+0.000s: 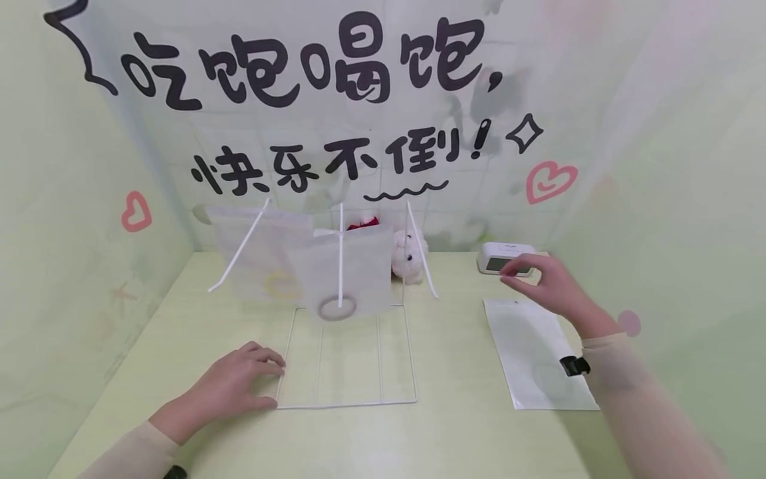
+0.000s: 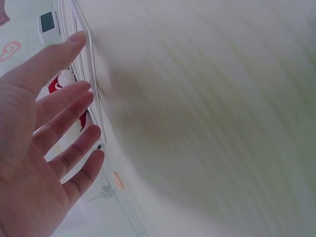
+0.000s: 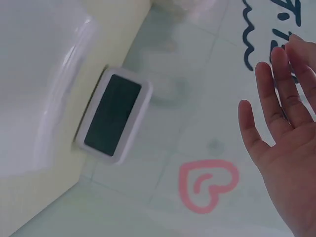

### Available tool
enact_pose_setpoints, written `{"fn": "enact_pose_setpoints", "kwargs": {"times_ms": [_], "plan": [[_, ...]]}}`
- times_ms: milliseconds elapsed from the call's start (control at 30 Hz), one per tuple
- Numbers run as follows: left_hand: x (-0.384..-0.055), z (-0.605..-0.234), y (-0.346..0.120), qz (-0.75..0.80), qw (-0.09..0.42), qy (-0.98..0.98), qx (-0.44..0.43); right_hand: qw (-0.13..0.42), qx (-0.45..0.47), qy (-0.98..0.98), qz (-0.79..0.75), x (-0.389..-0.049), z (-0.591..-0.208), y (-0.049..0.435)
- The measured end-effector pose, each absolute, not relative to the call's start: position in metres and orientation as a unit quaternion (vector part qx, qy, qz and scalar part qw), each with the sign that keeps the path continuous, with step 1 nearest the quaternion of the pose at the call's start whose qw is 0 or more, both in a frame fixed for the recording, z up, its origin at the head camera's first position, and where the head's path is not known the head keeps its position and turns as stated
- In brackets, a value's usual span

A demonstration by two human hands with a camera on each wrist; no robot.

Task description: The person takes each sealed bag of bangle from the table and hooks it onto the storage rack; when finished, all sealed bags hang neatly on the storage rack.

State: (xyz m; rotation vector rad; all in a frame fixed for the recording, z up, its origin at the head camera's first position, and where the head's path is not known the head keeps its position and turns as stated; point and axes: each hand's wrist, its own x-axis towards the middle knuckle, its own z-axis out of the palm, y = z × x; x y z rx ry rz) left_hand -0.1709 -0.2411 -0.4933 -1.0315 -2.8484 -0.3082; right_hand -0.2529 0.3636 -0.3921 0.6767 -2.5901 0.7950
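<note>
A white wire rack (image 1: 415, 359) stands on the table, its thin prongs angled outward. Two frosted translucent bags hang from it: the left bag (image 1: 257, 246) shows something yellowish through it, the right bag (image 1: 359, 266) a greyish ring. My left hand (image 1: 230, 386) rests at the left side of the rack's base, fingers and thumb spread; the left wrist view shows the palm (image 2: 29, 192) holding nothing. Raised above the table at the right, my right hand (image 1: 553, 286) has loosely bent fingers and nothing between them. Below it lies a flat white bag (image 1: 532, 359).
A white digital clock (image 1: 487, 259) with a dark screen stands at the back right, near my right hand. Behind the rack sits a white plush toy (image 1: 409, 259) with something red beside it. Printed curtains (image 1: 688, 199) enclose the table on three sides.
</note>
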Motion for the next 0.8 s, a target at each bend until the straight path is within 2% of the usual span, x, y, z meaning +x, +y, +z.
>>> {"fn": "enact_pose_setpoints", "kwargs": {"times_ms": [400,800], "plan": [[-0.171,-0.492,-0.242,-0.102,0.042,-0.937,-0.332,0.133,0.199,-0.939,0.247,-0.239,-0.43,0.424],[-0.171,-0.492,-0.242,-0.1,0.04,-0.937,-0.332,0.096,0.157,-0.956,0.227,-0.246,-0.46,0.465]]}}
